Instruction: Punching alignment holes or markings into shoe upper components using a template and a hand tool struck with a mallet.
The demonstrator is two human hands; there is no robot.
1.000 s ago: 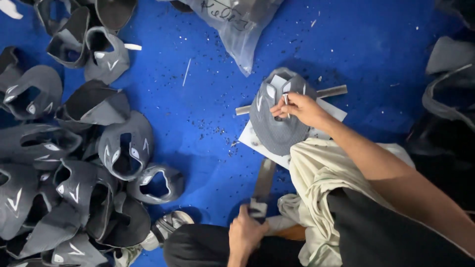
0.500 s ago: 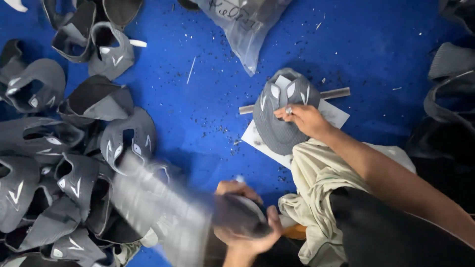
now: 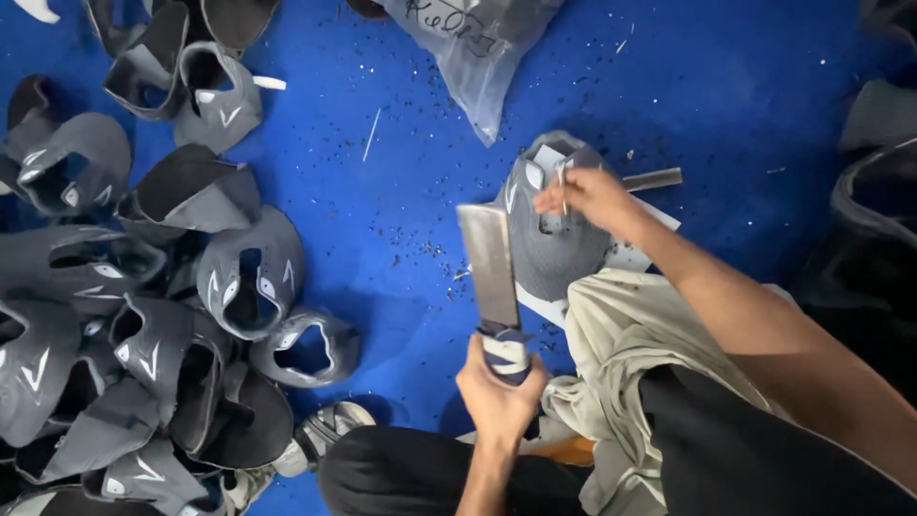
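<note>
We are sitting on a blue mat (image 3: 401, 220), a smooth sheet speckled with small dark scraps and a few pale slivers, which serves as the whole work surface. To our left a big heap of grey shoe uppers (image 3: 143, 315) lies loosely piled; they are soft, curved shells of knit-looking fabric with dark linings, oval openings and small white markings, and they overlap one another, close enough to reach. A clear, crinkled plastic bag (image 3: 478, 48) lies at the top of the mat, and more dark pieces (image 3: 874, 220) sit at the right edge.

In front of us one grey upper (image 3: 549, 253) lies spread over a white board (image 3: 621, 258) with a thin metal bar (image 3: 654, 179) under its far end, apparently as a firm backing. Our right hand (image 3: 587, 196) rests on the upper and pinches a thin pale pin or nail (image 3: 562, 186) upright against it, fingers closed round it.

Our left hand (image 3: 499, 387) is clenched round the wrapped handle of a flat metal blade (image 3: 489, 263), a long, dull, rectangular piece held raised with its broad end near the pin, just beside the upper.
</note>
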